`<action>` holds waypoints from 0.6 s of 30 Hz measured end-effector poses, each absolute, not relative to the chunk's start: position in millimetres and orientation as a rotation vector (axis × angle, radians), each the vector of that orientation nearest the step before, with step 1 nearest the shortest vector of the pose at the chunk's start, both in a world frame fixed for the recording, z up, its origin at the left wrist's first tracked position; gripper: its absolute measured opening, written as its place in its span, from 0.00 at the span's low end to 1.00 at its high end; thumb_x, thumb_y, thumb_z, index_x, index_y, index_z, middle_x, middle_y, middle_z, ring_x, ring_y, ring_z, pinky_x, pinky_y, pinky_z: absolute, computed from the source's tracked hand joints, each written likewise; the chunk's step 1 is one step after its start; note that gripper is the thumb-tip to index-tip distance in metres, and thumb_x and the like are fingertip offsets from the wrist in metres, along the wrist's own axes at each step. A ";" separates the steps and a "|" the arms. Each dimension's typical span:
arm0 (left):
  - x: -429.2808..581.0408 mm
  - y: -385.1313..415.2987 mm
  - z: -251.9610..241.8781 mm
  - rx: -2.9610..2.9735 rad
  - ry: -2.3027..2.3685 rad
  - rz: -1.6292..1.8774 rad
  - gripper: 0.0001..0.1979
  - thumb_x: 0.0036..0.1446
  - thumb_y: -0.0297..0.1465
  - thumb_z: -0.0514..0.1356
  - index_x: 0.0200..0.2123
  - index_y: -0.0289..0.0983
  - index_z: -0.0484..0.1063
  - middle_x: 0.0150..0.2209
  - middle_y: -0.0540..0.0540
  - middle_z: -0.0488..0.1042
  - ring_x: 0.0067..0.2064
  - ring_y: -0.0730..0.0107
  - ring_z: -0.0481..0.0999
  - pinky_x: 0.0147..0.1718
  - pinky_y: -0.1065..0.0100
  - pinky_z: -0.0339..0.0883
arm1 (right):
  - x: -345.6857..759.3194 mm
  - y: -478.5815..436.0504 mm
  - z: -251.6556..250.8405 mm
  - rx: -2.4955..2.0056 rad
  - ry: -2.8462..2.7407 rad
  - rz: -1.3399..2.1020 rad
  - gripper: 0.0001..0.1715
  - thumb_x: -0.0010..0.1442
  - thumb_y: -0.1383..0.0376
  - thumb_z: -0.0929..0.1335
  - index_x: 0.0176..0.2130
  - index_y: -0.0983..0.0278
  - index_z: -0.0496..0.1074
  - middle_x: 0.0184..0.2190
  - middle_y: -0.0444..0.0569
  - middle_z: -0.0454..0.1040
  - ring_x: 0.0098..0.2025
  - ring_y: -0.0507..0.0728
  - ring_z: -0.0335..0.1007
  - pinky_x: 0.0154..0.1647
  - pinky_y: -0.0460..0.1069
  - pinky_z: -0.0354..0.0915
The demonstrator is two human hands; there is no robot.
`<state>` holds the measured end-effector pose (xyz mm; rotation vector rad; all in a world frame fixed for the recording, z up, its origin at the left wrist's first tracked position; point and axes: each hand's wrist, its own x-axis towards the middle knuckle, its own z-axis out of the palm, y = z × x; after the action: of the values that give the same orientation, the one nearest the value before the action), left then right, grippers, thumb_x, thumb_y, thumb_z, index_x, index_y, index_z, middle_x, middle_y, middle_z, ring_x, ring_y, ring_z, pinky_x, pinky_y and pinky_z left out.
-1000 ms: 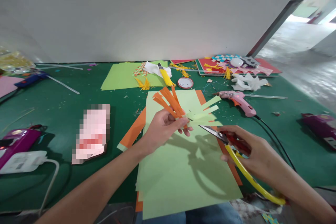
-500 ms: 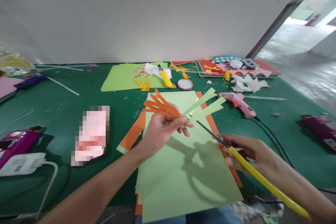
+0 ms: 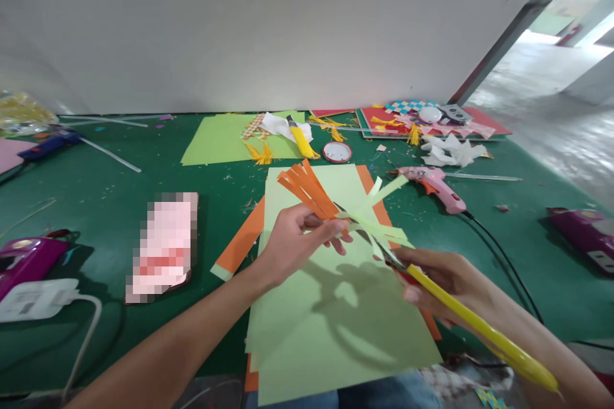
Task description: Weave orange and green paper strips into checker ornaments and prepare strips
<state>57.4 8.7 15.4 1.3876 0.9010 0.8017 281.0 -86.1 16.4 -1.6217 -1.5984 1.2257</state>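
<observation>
My left hand pinches several orange paper strips that fan up and away, joined at my fingertips with light green paper strips spreading to the right. In my right hand are scissors with long yellow handles. Their blades reach in among the green strips, close to my left fingertips; how far apart the blades stand is partly hidden. Below both hands lies a light green paper sheet, with orange paper showing at its sides.
A pink glue gun with a black cord lies to the right. A phone rests at left, near a white charger. Farther back are a yellow cutter, a round lid, yellow tassels and crumpled tissue.
The scissors have moved left and up, their blades now among the green strips. The orange strips have turned more upright, and the green strips are spread wider.
</observation>
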 end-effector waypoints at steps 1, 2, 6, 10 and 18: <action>57.3 8.8 15.4 1.391 0.902 0.798 0.17 0.52 0.41 0.64 0.21 0.35 0.68 0.22 0.48 0.79 0.25 0.70 0.78 0.24 0.74 0.67 | 281.3 -85.4 15.4 -1.613 -1.589 1.308 0.27 0.52 0.53 0.71 0.47 0.66 0.75 0.25 0.45 0.67 0.27 0.52 0.61 0.23 0.43 0.61; 57.1 9.0 15.3 1.392 0.910 0.796 0.18 0.52 0.42 0.64 0.21 0.35 0.68 0.21 0.48 0.78 0.25 0.70 0.78 0.24 0.75 0.67 | 281.3 -85.0 15.3 -1.600 -1.580 1.387 0.27 0.53 0.53 0.70 0.48 0.66 0.74 0.26 0.45 0.65 0.27 0.51 0.60 0.23 0.43 0.60; 56.5 10.3 15.3 1.404 0.889 0.779 0.18 0.55 0.41 0.62 0.21 0.34 0.71 0.21 0.46 0.79 0.26 0.71 0.78 0.26 0.75 0.68 | 278.1 -84.2 23.0 -1.602 -1.516 1.469 0.25 0.54 0.54 0.70 0.48 0.65 0.74 0.25 0.43 0.61 0.27 0.50 0.54 0.24 0.43 0.56; 56.3 10.3 15.3 1.407 0.816 0.766 0.17 0.57 0.40 0.61 0.22 0.34 0.73 0.23 0.45 0.79 0.31 0.69 0.80 0.29 0.76 0.69 | 273.4 -82.1 30.7 -1.608 -1.459 1.525 0.24 0.53 0.53 0.71 0.44 0.66 0.75 0.24 0.42 0.57 0.23 0.47 0.49 0.19 0.42 0.51; 57.2 11.0 14.5 1.337 0.793 0.644 0.18 0.57 0.41 0.60 0.23 0.33 0.68 0.22 0.48 0.77 0.20 0.74 0.76 0.22 0.76 0.68 | 274.0 -78.9 28.7 -1.593 -1.458 1.550 0.25 0.54 0.49 0.70 0.41 0.67 0.74 0.24 0.41 0.54 0.20 0.45 0.45 0.16 0.42 0.48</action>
<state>57.2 11.0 14.5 1.3365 0.7925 0.6440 274.0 -78.9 28.7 -1.5928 -1.4575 1.5497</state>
